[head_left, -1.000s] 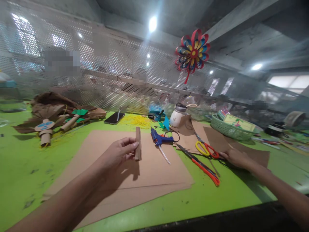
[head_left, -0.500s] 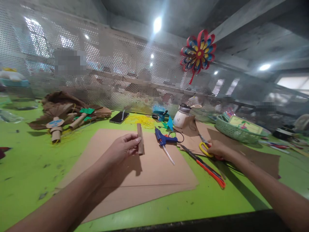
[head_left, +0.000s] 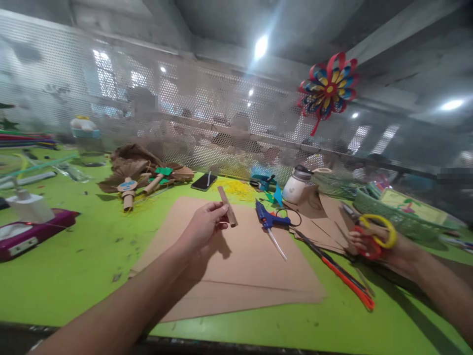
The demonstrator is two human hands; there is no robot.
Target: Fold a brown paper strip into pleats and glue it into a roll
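Observation:
Between the thumb and fingers of my left hand (head_left: 209, 224) is a narrow folded strip of brown cardboard (head_left: 228, 207), tilted above the large brown paper sheets (head_left: 244, 261). My right hand (head_left: 388, 246), at the right, is closed on scissors (head_left: 377, 230) with one yellow and one red handle loop; their blades point up and away to the left. A blue glue gun (head_left: 271, 217) with a clear glue stick in its rear lies on the sheets, between my hands. Beside it stretches a long tool with orange handles (head_left: 349, 276), perhaps tongs or long scissors.
Brown paper dolls (head_left: 129, 190) lie at the back left, near a phone (head_left: 204, 181) and yellow paper shreds (head_left: 236, 189). A white jar (head_left: 296, 186) and green basket (head_left: 399, 212) stand at the back right. A purple power strip (head_left: 40, 231) sits far left.
My right hand has lifted the scissors off the table and swung them up. My left hand has tilted the cardboard strip. The view has turned left.

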